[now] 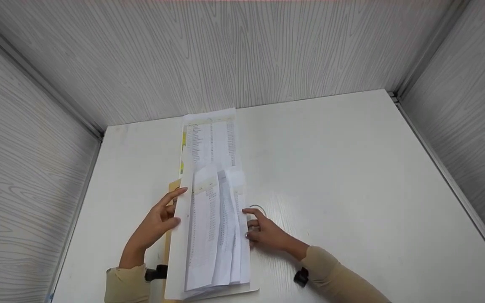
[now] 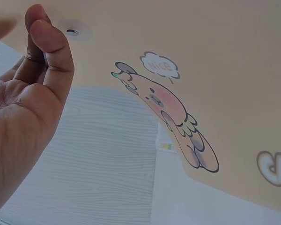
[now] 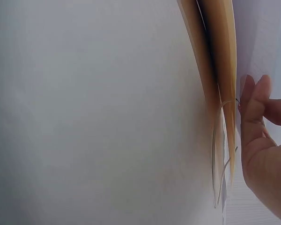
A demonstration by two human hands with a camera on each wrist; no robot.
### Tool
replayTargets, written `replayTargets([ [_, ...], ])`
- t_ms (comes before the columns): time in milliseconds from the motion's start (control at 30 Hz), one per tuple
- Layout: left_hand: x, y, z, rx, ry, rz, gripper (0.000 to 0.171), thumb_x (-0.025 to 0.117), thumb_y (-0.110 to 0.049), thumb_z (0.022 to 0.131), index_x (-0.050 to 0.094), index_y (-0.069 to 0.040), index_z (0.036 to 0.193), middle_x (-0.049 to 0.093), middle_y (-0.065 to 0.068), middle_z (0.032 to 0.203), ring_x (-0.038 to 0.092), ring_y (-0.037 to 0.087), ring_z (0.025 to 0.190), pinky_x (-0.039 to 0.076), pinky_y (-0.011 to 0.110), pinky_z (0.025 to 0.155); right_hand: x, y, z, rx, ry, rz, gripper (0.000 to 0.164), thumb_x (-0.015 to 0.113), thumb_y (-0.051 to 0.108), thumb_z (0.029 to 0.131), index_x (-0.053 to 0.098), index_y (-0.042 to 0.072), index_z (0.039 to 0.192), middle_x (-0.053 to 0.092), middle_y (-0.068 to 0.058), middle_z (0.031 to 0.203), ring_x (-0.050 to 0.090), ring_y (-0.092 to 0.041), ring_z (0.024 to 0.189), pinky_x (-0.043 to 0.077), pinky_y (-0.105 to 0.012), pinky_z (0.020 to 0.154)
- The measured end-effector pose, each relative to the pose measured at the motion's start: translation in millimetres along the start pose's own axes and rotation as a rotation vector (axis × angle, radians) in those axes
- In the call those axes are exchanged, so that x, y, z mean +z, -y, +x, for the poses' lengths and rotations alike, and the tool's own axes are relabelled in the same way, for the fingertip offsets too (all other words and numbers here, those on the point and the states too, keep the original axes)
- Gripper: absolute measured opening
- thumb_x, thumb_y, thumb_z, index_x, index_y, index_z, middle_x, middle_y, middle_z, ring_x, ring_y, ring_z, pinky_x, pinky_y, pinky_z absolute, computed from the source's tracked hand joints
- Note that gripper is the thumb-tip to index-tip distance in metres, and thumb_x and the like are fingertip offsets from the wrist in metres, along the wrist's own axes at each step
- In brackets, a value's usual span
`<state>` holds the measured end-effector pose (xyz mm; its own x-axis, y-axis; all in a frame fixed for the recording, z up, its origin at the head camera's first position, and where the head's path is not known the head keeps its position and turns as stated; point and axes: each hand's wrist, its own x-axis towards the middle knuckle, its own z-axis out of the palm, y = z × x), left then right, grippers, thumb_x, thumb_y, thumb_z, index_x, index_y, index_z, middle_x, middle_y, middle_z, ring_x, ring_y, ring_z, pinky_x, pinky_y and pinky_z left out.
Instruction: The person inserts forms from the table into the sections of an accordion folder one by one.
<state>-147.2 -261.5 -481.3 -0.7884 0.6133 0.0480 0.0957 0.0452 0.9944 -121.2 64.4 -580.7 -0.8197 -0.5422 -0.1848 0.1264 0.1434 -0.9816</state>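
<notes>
A folder [image 1: 178, 252], white inside, stands tilted before me. Its tan outside, in the left wrist view, carries a cartoon bear [image 2: 166, 108] and a metal snap [image 2: 72, 32]. Several printed sheets [image 1: 202, 235] lie inside it, their upper ends fanned and slightly curled. My left hand [image 1: 158, 221] holds the folder's left edge, with the thumb on the white side and bent fingers by the tan outside. At the right edge, my right hand [image 1: 267, 233] pinches the sheets between thumb and fingers. A thin cord [image 3: 214, 159] loops out beside that hand.
A printed sheet [image 1: 211, 143] with yellow marks along its left side lies behind the folder, reaching the back wall [image 1: 234, 54]. The white table [image 1: 331, 168] is bounded by wood-grain panels at both sides. Black wrist straps [image 1: 301, 277] sit near the sleeves.
</notes>
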Motion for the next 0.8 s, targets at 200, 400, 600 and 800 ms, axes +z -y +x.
replayTargets([
  [200,-0.1,-0.9,-0.1,-0.005,-0.013,0.027,0.069,0.049,0.008,0.088,0.021,-0.001,0.151,0.067,0.003,0.113,0.061,0.011,0.09,0.052,0.026,0.07,-7.0,-0.4,0.4,-0.038,-0.013,-0.049,0.064,0.056,0.004,0.09,0.026,0.006,0.146,0.064,-0.011,0.101,0.061,-0.008,0.076,0.051,-0.024,0.068],
  [400,0.6,-1.1,-0.6,0.003,-0.014,0.03,0.069,0.05,0.006,0.088,0.022,-0.002,0.151,0.068,0.004,0.112,0.06,0.011,0.09,0.052,0.025,0.07,-3.0,1.0,3.9,-0.006,-0.023,-0.076,0.064,0.053,-0.001,0.09,0.026,0.006,0.148,0.064,-0.014,0.102,0.06,-0.009,0.077,0.05,-0.022,0.068],
  [600,0.4,-0.2,-0.4,0.02,-0.012,0.03,0.071,0.046,0.012,0.085,0.022,0.0,0.15,0.069,0.004,0.106,0.06,0.008,0.081,0.052,0.024,0.067,0.8,0.5,6.4,-0.009,-0.032,-0.07,0.062,0.049,-0.005,0.091,0.026,0.004,0.148,0.064,-0.016,0.099,0.062,-0.014,0.074,0.054,-0.027,0.067],
  [800,0.5,-0.6,-1.0,0.017,-0.011,0.03,0.071,0.045,0.013,0.084,0.022,0.0,0.15,0.069,0.002,0.108,0.062,0.009,0.082,0.053,0.026,0.067,-2.3,4.8,4.3,0.0,-0.028,-0.072,0.062,0.05,-0.004,0.091,0.025,0.002,0.148,0.064,-0.019,0.104,0.067,-0.023,0.079,0.054,-0.031,0.07],
])
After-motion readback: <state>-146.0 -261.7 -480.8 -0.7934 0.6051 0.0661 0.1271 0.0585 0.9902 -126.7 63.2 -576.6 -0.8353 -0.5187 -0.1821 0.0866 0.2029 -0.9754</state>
